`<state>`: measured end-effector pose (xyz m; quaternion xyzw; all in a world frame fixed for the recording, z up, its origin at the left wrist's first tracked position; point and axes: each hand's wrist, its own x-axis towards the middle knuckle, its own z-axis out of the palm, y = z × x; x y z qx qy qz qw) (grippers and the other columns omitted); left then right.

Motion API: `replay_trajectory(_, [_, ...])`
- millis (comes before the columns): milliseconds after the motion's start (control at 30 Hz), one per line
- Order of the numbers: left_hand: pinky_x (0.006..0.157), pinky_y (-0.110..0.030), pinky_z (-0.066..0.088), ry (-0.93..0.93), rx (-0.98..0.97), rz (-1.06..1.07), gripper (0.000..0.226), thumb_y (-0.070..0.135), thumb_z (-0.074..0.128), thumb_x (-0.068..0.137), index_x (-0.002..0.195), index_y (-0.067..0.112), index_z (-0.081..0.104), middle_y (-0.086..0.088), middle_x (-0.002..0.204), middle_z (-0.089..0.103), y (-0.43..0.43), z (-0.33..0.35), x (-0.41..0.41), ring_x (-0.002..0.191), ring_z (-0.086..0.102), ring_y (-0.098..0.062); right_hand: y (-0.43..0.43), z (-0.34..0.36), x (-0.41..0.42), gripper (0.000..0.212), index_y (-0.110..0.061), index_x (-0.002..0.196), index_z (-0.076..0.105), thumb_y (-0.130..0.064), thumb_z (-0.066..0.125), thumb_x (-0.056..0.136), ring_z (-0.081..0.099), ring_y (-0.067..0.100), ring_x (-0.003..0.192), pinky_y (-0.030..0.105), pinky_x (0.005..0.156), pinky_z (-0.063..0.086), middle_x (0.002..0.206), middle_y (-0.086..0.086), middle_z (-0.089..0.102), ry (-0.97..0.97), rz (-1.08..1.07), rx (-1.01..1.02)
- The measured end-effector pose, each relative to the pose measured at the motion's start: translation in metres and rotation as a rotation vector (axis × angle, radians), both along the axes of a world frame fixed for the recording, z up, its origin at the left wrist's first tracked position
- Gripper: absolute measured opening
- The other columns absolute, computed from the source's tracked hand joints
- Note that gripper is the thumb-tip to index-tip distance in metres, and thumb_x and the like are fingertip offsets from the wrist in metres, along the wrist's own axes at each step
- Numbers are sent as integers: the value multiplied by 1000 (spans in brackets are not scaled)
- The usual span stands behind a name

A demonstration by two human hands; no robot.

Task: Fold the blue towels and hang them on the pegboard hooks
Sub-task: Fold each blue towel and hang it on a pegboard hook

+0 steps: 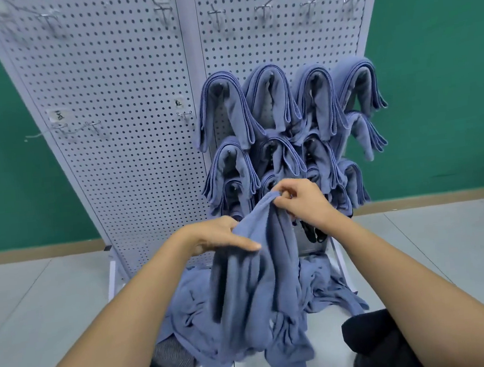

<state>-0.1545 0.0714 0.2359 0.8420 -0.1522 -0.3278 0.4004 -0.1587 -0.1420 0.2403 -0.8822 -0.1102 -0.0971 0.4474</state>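
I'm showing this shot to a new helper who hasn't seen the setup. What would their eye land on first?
First the blue towel held up in the middle, the right hand pinching its top and the left hand holding it just below. Behind, folded towels crowd the right pegboard panel, and a loose heap of towels lies on the floor.

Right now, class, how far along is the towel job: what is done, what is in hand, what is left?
Done: folded towels hang in rows on the right pegboard panel. In hand: the right hand pinches the top of one unfolded towel, and the left hand grips it lower down. Left: a heap of loose towels on the floor, with bare hooks above.
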Motion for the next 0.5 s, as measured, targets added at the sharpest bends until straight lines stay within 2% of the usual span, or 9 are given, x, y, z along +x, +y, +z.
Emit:
replay_trajectory(67, [95, -36, 50, 65, -159, 84, 38, 31, 77, 74, 99, 4, 67, -10, 102, 72, -2, -8, -1, 95, 68, -22, 5, -1, 0, 12, -9, 86, 66, -1, 56, 86, 50, 9, 43, 16, 49, 42, 57, 2, 54, -11, -40, 80])
replay_trajectory(133, [92, -35, 52, 158, -377, 174, 22, 16, 73, 80, 97, 4, 66, -13, 99, 70, -5, -13, -2, 91, 66, -24, 6, 1, 1, 14, -11, 87, 63, -1, 54, 88, 55, 11, 48, 18, 47, 43, 62, 6, 60, 9, -61, 203])
replay_trajectory(167, [90, -36, 52, 189, -423, 170, 23, 14, 74, 78, 97, 4, 66, -13, 98, 71, -6, -14, -2, 92, 66, -25, 7, 4, 2, 14, -11, 90, 63, -2, 53, 90, 58, 13, 54, 20, 49, 46, 66, 7, 63, 19, -67, 264])
replay_trajectory(200, [90, -37, 52, 196, -400, 147, 30, 15, 76, 76, 101, 4, 65, -12, 101, 71, -8, -15, -2, 96, 67, -26, 7, 6, 2, 13, -9, 93, 63, -2, 52, 91, 61, 15, 58, 21, 51, 48, 70, 8, 65, 25, -69, 313])
replay_trajectory(267, [92, -37, 53, 148, -187, 46, 44, 18, 80, 76, 114, 6, 62, -10, 110, 70, -12, -19, -4, 104, 66, -24, 11, 10, 3, 14, -6, 98, 64, -2, 52, 92, 66, 15, 66, 22, 55, 51, 76, 8, 69, 32, -48, 358])
replay_trajectory(333, [93, -32, 52, 143, -44, -23, 43, 20, 75, 81, 119, 11, 58, -4, 116, 68, -16, -19, -7, 106, 65, -18, 18, 9, 3, 16, -6, 102, 64, -1, 52, 92, 68, 14, 71, 23, 58, 53, 79, 10, 71, 44, 10, 333])
replay_trajectory(367, [95, -32, 51, 169, -86, -3, 39, 19, 72, 84, 120, 11, 58, -4, 117, 67, -17, -18, -6, 107, 64, -18, 21, 8, 3, 18, -8, 106, 62, -2, 52, 93, 68, 14, 71, 24, 59, 54, 79, 10, 71, 59, 33, 325])
replay_trajectory(433, [98, -32, 47, 255, -330, 165, 22, 15, 64, 90, 110, 7, 60, -10, 109, 66, -16, -19, -1, 102, 63, -20, 23, 6, 1, 24, -13, 116, 55, -5, 54, 94, 68, 17, 72, 27, 62, 57, 84, 11, 71, 112, 46, 378])
replay_trajectory(500, [89, -31, 49, 331, -589, 341, 6, 14, 56, 94, 95, 10, 60, -11, 97, 64, -12, -15, 3, 88, 63, -19, 21, 5, 0, 27, -13, 119, 49, -9, 58, 93, 67, 20, 73, 28, 65, 56, 91, 13, 71, 155, 13, 434])
